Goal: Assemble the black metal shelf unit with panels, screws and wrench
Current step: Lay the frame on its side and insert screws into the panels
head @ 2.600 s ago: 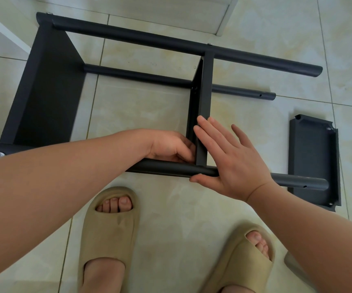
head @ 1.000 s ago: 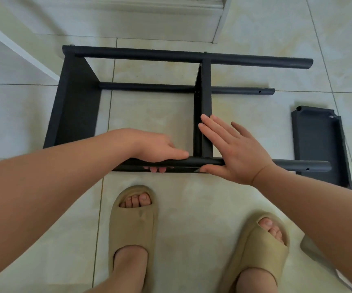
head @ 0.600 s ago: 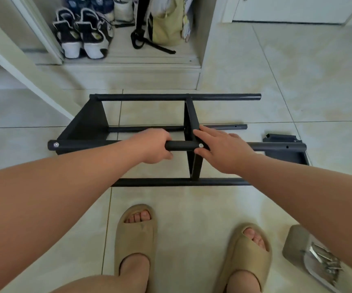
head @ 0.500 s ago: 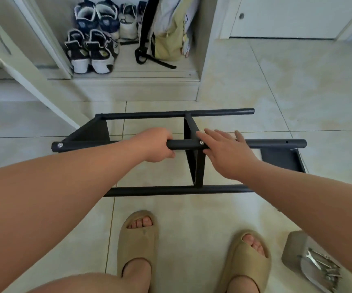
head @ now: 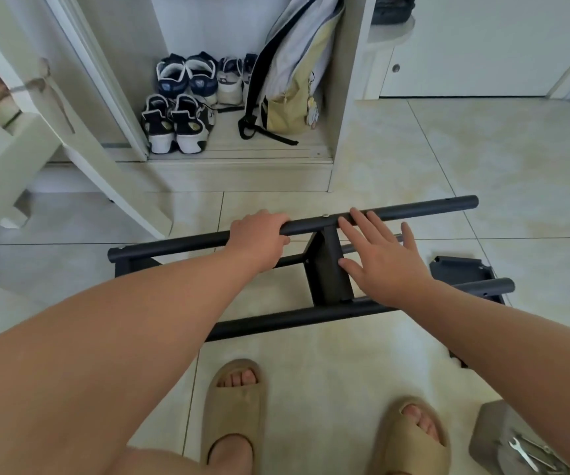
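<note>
**Fig. Steadying the half-built shelf frame [head: 126,260], on its side at mid-frame.**
The left hand [head: 259,240] is wrapped round the upper tube [head: 414,209]; the right hand [head: 383,258] lies flat, fingers spread, against the middle panel [head: 328,279]. Turn it about the lower tube [head: 276,320], probably slowly, so the joints are not racked. The loose panel [head: 462,269] lies at right, the wrench [head: 520,452] at lower right.

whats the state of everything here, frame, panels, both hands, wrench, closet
shelf frame: partly assembled, lying on its side on the floor
middle panel: fitted between the tubes
loose panel: unattached, lying on the floor by the frame's open end
left hand: grips the upper tube
right hand: open, fingers straight on the upper tube, thumb at the middle panel
wrench: untouched, lying in the grey tray
closet: open
</note>
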`<act>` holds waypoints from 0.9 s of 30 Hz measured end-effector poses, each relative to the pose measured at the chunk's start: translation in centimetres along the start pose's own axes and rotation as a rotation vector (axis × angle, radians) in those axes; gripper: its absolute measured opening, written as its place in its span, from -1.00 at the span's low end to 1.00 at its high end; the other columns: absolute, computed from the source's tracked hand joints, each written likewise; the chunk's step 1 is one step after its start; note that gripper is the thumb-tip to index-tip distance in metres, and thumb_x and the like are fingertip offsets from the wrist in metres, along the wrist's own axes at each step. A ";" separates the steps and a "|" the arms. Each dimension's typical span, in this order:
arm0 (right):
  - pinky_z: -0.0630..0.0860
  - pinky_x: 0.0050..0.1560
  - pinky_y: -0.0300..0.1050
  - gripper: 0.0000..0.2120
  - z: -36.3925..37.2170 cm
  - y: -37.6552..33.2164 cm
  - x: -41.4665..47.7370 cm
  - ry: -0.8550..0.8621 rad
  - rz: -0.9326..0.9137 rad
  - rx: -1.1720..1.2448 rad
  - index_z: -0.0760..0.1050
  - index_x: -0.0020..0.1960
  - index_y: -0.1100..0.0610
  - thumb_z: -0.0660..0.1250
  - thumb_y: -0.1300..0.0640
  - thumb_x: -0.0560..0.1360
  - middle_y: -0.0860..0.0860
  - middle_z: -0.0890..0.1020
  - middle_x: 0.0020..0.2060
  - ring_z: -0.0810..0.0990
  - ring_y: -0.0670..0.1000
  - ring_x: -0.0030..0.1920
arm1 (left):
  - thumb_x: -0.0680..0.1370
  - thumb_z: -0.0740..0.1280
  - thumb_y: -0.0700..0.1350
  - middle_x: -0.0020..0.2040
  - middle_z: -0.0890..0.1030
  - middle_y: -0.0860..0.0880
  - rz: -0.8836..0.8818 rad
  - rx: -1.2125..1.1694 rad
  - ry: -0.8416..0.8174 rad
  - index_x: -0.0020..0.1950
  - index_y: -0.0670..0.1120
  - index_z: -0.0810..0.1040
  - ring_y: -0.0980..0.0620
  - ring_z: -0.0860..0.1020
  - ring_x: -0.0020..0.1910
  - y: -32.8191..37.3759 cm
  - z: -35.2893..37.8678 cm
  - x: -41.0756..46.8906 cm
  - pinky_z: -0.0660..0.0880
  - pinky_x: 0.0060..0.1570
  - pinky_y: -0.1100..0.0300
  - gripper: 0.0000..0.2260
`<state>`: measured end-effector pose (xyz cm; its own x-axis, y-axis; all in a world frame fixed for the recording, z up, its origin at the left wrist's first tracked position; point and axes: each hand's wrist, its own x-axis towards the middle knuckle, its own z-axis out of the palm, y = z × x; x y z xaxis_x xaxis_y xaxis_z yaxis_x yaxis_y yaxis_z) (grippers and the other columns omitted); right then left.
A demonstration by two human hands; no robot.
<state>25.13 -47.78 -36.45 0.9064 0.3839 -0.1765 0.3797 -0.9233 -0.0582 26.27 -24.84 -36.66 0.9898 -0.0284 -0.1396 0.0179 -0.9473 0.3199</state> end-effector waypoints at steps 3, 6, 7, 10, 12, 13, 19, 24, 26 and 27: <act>-0.20 0.57 0.28 -0.39 0.1 0.0 1.9 0.010 0.013 0.040 -0.18 0.65 -0.11 -0.06 -0.21 0.68 -0.12 -0.19 0.64 -0.24 -0.04 0.62 | 0.67 0.20 0.00 -0.02 0.45 0.02 0.012 0.016 0.039 0.26 0.12 0.49 -0.07 0.44 -0.02 -0.8 0.3 1.5 0.28 0.07 0.02 -0.81; -0.23 0.56 0.29 -0.42 0.7 -0.2 3.6 0.008 0.030 0.060 -0.17 0.65 -0.13 -0.12 -0.22 0.68 -0.11 -0.20 0.64 -0.25 -0.05 0.62 | 0.68 0.16 0.03 0.03 0.45 0.02 0.009 0.038 0.059 0.34 0.15 0.44 -0.12 0.44 0.10 -1.6 0.5 3.1 0.27 0.18 -0.04 -0.75; -0.24 0.56 0.29 -0.43 1.0 -0.2 4.1 0.007 0.035 0.060 -0.16 0.65 -0.13 -0.14 -0.22 0.68 -0.11 -0.20 0.64 -0.24 -0.05 0.62 | 0.68 0.16 0.04 0.06 0.48 0.01 0.003 0.039 0.071 0.35 0.16 0.44 -0.14 0.43 0.13 -1.8 0.7 3.7 0.26 0.20 -0.05 -0.75; -0.24 0.55 0.30 -0.43 1.7 0.0 5.3 0.004 0.065 0.072 -0.12 0.64 -0.14 -0.19 -0.23 0.67 -0.12 -0.19 0.64 -0.23 -0.03 0.63 | 0.68 0.14 0.05 0.07 0.51 -0.01 0.002 0.052 0.122 0.29 0.18 0.45 -0.16 0.42 0.15 -2.4 1.5 5.1 0.23 0.18 -0.06 -0.78; -0.24 0.56 0.30 -0.43 1.9 0.1 6.0 -0.004 0.078 0.080 -0.12 0.65 -0.14 -0.19 -0.24 0.67 -0.13 -0.19 0.64 -0.24 -0.02 0.62 | 0.68 0.14 0.06 0.07 0.52 0.00 0.007 0.069 0.149 0.27 0.17 0.44 -0.15 0.41 0.15 -2.7 2.0 5.5 0.23 0.19 -0.06 -0.80; -0.24 0.56 0.29 -0.43 1.9 0.2 6.1 -0.008 0.079 0.082 -0.12 0.65 -0.13 -0.19 -0.24 0.67 -0.13 -0.19 0.63 -0.24 -0.02 0.62 | 0.68 0.14 0.06 0.08 0.51 0.01 0.007 0.076 0.156 0.27 0.17 0.44 -0.15 0.41 0.17 -2.8 2.1 5.6 0.23 0.20 -0.06 -0.80; -0.26 0.56 0.28 -0.40 1.5 0.1 3.9 -0.029 0.076 0.120 -0.13 0.65 -0.14 -0.16 -0.28 0.66 -0.16 -0.22 0.63 -0.27 -0.02 0.62 | 0.65 0.15 0.15 0.41 0.38 -0.04 -0.091 0.107 0.046 0.49 0.13 0.27 -0.15 0.26 0.41 -1.0 1.6 4.0 0.07 0.45 -0.15 -0.60; -0.29 0.56 0.25 -0.35 -0.4 2.4 -1.5 -0.064 0.061 0.055 -0.20 0.64 -0.15 -0.18 -0.31 0.62 -0.17 -0.25 0.62 -0.32 0.00 0.61 | 0.63 0.14 0.20 0.55 0.24 -0.04 0.051 0.146 0.054 0.56 0.08 0.19 -0.14 0.14 0.51 3.4 1.2 0.7 0.04 0.49 -0.20 -0.49; -0.28 0.56 0.25 -0.35 -0.8 3.9 -4.1 -0.069 0.095 0.044 -0.22 0.64 -0.16 -0.19 -0.32 0.61 -0.17 -0.27 0.61 -0.32 -0.01 0.61 | 0.65 0.10 0.21 0.59 0.17 -0.05 0.148 0.148 0.028 0.56 0.09 0.17 -0.16 0.07 0.56 6.0 1.2 -0.9 -0.01 0.51 -0.21 -0.49; -0.28 0.57 0.25 -0.34 -0.8 4.8 -5.6 -0.074 0.114 0.038 -0.22 0.64 -0.16 -0.19 -0.33 0.61 -0.18 -0.27 0.61 -0.31 -0.02 0.61 | 0.65 0.08 0.21 0.61 0.12 -0.06 0.202 0.162 0.007 0.57 0.09 0.15 -0.16 0.01 0.58 7.3 1.4 -1.8 -0.04 0.52 -0.22 -0.49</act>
<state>22.01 -54.31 -34.95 0.9267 0.2754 -0.2559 0.2662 -0.9613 -0.0706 24.44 -32.15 -35.38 0.9719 -0.2207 -0.0818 -0.2026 -0.9613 0.1867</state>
